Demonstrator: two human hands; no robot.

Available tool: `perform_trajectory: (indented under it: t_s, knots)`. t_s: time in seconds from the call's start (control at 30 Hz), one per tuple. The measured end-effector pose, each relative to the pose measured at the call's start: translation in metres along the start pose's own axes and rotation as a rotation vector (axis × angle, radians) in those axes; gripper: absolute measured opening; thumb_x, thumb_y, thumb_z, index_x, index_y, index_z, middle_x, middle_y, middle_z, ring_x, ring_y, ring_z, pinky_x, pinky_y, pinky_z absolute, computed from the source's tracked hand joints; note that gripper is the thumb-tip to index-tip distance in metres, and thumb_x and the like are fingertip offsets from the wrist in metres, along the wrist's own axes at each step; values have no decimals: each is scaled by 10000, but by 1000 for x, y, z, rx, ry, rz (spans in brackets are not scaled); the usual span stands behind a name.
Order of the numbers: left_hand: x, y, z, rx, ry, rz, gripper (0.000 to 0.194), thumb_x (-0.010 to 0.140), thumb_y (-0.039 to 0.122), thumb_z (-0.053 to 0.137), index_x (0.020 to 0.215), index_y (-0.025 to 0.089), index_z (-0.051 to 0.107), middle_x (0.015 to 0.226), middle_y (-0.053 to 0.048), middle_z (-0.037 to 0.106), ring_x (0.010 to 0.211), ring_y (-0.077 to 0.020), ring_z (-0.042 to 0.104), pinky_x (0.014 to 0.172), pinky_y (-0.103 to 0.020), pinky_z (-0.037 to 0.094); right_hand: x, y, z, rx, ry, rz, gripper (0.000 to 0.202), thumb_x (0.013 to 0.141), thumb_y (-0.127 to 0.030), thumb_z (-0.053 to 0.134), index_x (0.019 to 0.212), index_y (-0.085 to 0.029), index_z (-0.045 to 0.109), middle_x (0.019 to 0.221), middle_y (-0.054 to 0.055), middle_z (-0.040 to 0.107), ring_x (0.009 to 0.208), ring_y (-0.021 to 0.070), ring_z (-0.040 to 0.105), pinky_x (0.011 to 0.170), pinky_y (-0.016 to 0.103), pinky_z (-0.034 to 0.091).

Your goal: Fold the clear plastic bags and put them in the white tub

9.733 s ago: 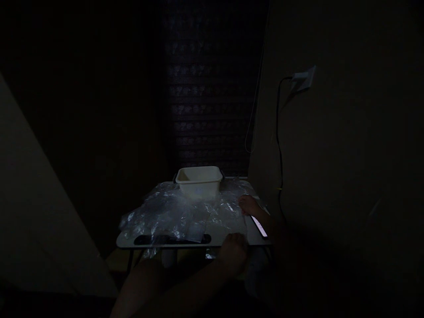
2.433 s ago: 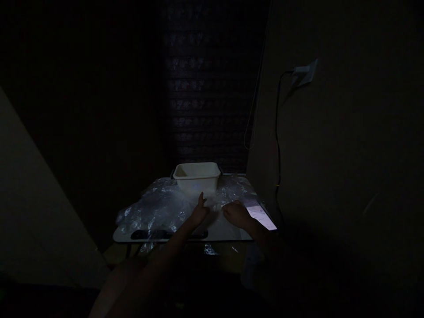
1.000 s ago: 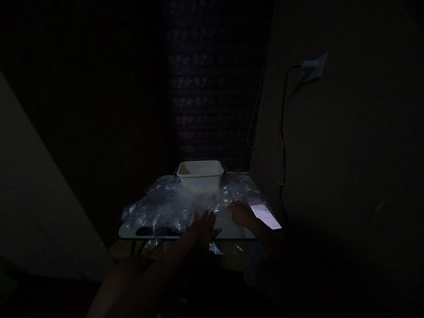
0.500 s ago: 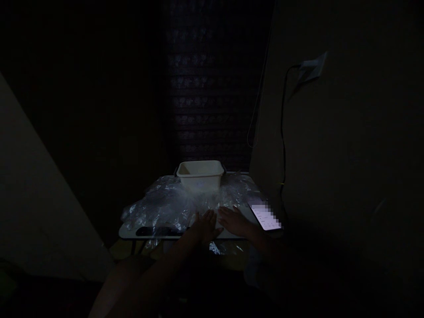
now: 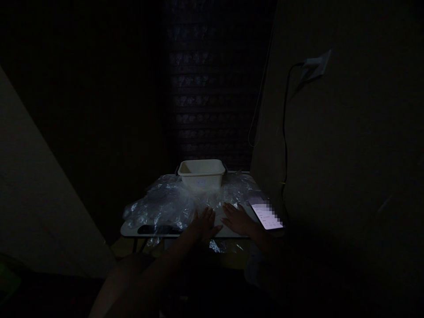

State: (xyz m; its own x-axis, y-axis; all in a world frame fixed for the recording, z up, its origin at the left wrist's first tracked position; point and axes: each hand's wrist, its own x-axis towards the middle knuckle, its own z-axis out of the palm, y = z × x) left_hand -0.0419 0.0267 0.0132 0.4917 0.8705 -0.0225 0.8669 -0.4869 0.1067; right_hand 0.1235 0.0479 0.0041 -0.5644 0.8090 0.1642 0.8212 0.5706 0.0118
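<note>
Clear plastic (image 5: 159,205) sprawls over the desk (image 5: 128,230), before and beside the white basin (image 5: 202,180), the lit phone (image 5: 265,215) near the right edge. Left hand (image 5: 202,224) and right hand (image 5: 236,219) have fingers spread; darkness obscures any contact with the plastic.

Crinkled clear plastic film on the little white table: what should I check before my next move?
1. Left hand open: ok, fingers spread.
2. Right hand open: ok.
3. Crinkled clear plastic film all on the white table: not ok, some hangs over the front edge.
4. Rectangular off-white tub upright: ok.
5. Black-edged phone well away from the right forearm: not ok, they look close.
6. Anything flat under your palms: cannot tell, too dark.
</note>
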Motion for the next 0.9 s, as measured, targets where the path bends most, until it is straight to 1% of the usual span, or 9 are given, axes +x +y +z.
perform_trajectory:
  t_s: [0.13,0.3,0.47,0.7,0.9]
  knots:
    - [0,0,0,70,-3,-11,678,682,564,117,1165,102,230,1234,-123,163,1126,-259,35,823,-521,-2,-4,0,-2,-89,66,16,540,748,-436,125,1116,-92,317,1194,128,278,1099,198,193,875,411,82]
    - [0,-3,2,156,-18,-25,690,687,559,51,1170,95,213,1240,-116,147,1126,-257,34,826,-519,38,-9,2,0,-122,46,16,557,743,-451,100,1123,-104,313,1188,119,292,1098,201,198,876,415,81]
    - [-1,-5,1,211,-45,-55,689,684,560,41,1174,105,205,1243,-111,140,1125,-261,35,830,-508,73,-9,3,1,-114,43,13,565,740,-457,97,1134,-105,295,1194,110,282,1100,196,193,874,413,98]
    - [-1,-3,2,206,-42,-20,669,691,551,39,1185,118,164,1247,-103,135,1125,-259,33,827,-512,70,-8,2,0,-122,105,1,539,744,-447,109,1138,-126,291,1190,93,298,1095,200,203,869,402,118]
    - [-4,0,-3,186,-84,-57,678,685,561,50,1186,119,165,1249,-104,118,1125,-263,26,830,-507,72,-8,2,6,-130,95,10,539,740,-461,108,1137,-147,294,1194,89,290,1093,215,207,860,411,128]
